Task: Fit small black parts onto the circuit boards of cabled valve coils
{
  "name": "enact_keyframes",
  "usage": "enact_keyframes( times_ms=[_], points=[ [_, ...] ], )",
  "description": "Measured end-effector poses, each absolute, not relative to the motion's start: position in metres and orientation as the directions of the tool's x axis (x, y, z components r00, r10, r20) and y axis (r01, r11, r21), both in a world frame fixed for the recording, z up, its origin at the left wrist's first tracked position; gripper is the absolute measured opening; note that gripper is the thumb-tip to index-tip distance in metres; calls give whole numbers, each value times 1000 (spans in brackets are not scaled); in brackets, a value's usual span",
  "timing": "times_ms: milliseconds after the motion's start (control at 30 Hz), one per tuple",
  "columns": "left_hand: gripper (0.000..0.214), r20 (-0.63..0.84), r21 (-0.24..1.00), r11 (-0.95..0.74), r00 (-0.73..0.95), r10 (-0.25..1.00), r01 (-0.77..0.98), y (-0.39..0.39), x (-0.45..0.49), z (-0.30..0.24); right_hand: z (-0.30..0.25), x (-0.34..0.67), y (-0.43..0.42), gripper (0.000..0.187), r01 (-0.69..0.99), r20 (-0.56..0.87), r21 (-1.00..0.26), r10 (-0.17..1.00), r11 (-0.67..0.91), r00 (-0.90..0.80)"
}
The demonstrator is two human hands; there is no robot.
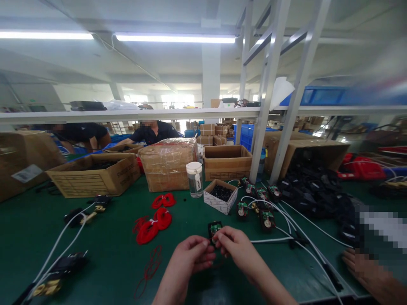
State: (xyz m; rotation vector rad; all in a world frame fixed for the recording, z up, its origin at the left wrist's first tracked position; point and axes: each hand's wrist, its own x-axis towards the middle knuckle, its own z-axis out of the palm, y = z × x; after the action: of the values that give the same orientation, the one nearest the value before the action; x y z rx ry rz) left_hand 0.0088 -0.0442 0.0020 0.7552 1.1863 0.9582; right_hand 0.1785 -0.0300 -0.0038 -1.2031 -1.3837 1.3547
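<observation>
Fingers of my left hand are pinched together at the near edge of a small black housing with a green circuit board. On its right side, my right hand also has thumb and fingertips closed at the board. Whatever the fingertips pinch is too small or hidden to name. Left of my hands lie a loose tangle of thin red wire and tied red wire bundles. More housings with green boards and white cables sit to the right.
Behind the board stand a small box of black parts, a water bottle and cardboard boxes. Black parts pile up at right, near a metal post. Another person's hand rests at the right edge.
</observation>
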Motion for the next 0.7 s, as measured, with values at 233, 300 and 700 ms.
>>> enact_keyframes(
  times_ms=[233, 300, 700],
  points=[
    [16, -155, 973, 146, 43, 987, 177, -30, 16, 5, -14, 190, -21, 9, 216, 58, -972, 986, 92, -157],
    [14, -23, 941, 12, 29, 999, 338, -25, 18, 5, -17, 193, -18, 9, 281, 105, -950, 987, 135, -118],
    [9, 127, 899, -127, 28, 991, 419, -24, 19, -16, -34, 199, -13, 12, 390, 171, -901, 982, 188, -80]
  ],
)
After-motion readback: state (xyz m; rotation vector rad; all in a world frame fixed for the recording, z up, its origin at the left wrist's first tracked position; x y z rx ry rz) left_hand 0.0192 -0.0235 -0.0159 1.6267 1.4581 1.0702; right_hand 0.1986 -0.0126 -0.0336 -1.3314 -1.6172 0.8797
